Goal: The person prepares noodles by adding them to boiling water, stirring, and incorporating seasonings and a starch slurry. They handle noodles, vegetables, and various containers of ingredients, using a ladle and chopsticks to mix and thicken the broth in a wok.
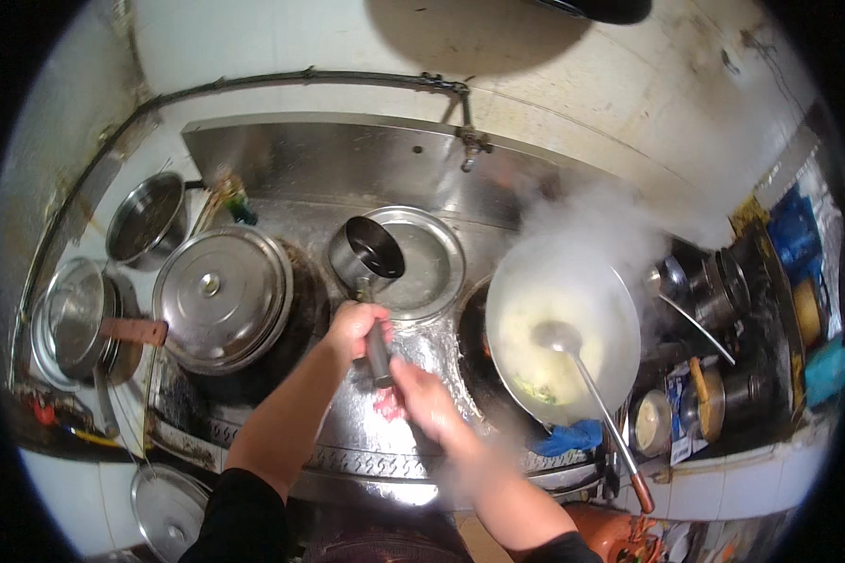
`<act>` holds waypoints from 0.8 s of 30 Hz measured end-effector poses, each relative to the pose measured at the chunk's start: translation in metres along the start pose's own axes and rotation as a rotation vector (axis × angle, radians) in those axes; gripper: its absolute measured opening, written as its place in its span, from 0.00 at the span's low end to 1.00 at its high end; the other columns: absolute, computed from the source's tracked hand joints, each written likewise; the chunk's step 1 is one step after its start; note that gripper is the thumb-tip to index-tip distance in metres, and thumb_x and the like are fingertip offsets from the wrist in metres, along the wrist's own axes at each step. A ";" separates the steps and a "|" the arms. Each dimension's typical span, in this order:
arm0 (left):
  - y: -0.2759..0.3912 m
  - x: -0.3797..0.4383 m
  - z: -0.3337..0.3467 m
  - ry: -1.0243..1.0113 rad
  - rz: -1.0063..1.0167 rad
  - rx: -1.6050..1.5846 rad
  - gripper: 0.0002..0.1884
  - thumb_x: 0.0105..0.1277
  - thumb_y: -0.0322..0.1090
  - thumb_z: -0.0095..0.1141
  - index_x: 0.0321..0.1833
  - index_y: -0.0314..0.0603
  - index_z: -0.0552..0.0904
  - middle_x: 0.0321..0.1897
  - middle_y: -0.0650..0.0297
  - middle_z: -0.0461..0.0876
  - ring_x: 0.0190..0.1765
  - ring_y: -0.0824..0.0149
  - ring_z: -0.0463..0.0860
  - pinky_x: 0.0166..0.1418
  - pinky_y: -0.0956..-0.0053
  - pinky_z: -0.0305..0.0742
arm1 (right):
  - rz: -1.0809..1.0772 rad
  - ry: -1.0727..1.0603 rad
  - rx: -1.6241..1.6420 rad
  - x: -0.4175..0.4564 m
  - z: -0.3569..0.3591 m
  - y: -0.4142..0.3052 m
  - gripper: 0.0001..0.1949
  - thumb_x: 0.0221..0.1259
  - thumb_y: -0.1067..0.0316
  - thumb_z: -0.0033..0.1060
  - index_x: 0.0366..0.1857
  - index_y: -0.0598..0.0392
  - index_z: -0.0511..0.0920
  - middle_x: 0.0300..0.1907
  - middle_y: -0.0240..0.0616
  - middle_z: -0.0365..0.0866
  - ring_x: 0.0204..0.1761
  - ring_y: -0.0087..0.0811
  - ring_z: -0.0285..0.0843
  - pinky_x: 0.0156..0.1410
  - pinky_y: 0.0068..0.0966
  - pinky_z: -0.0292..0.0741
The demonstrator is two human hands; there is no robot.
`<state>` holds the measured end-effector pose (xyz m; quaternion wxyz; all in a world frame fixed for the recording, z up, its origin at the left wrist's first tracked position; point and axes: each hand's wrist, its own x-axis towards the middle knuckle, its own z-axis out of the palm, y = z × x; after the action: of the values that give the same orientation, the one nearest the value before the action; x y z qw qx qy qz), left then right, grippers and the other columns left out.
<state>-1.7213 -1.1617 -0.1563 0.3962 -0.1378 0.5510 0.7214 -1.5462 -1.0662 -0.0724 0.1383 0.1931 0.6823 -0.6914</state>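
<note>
My left hand [359, 327] is closed on the handle of a metal saucepan [355, 264], near the pan's body. The saucepan tilts over the edge of a round metal basin [440, 271] that holds water. At the handle's far end is my right hand [422, 397], its fingers partly curled; whether it grips the handle is unclear. A large wok [535, 288] steams to the right, with pale liquid and some greens inside. A ladle [591, 380] rests in it, its wooden grip out over the front edge. A blue cloth [567, 438] lies at the wok's near rim.
A lidded pot [218, 295] stands on the left, beside strainers [77, 317] and a steel pot [148, 222]. A tap [472, 148] projects from the back wall. Bowls [651, 422] and dark pots [725, 288] stand at the right. An orange gas cylinder [598, 531] is below the front edge.
</note>
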 end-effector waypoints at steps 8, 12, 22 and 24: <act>0.009 0.064 0.054 -0.098 0.323 2.043 0.11 0.56 0.29 0.58 0.38 0.28 0.83 0.35 0.40 0.84 0.41 0.49 0.86 0.44 0.65 0.81 | 0.297 0.019 0.334 -0.102 -0.043 0.108 0.20 0.72 0.53 0.51 0.49 0.63 0.75 0.39 0.40 0.80 0.37 0.30 0.83 0.42 0.25 0.82; -0.023 0.122 0.042 -0.127 -0.222 0.404 0.10 0.63 0.32 0.54 0.26 0.33 0.77 0.18 0.56 0.75 0.24 0.58 0.77 0.35 0.65 0.78 | 0.316 0.125 0.457 -0.139 -0.062 0.141 0.19 0.72 0.55 0.51 0.51 0.63 0.74 0.41 0.43 0.81 0.39 0.31 0.83 0.44 0.27 0.83; 0.065 0.104 0.093 -0.516 -0.354 -0.130 0.14 0.65 0.34 0.51 0.20 0.47 0.68 0.15 0.68 0.70 0.16 0.70 0.69 0.26 0.73 0.69 | 0.279 0.311 0.630 -0.188 -0.064 0.165 0.18 0.72 0.53 0.52 0.44 0.60 0.77 0.36 0.40 0.82 0.35 0.30 0.83 0.43 0.26 0.83; 0.082 0.076 0.107 -0.366 -0.445 -0.274 0.13 0.67 0.35 0.54 0.24 0.46 0.70 0.16 0.71 0.70 0.17 0.74 0.68 0.25 0.81 0.69 | 0.279 0.271 0.620 -0.185 -0.061 0.148 0.17 0.72 0.53 0.52 0.44 0.58 0.77 0.34 0.39 0.82 0.35 0.29 0.82 0.45 0.25 0.81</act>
<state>-1.8043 -1.0395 -0.1108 0.6146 -0.1748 0.3246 0.6974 -1.3099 -1.0234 -0.1190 0.0746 0.4068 0.4196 -0.8080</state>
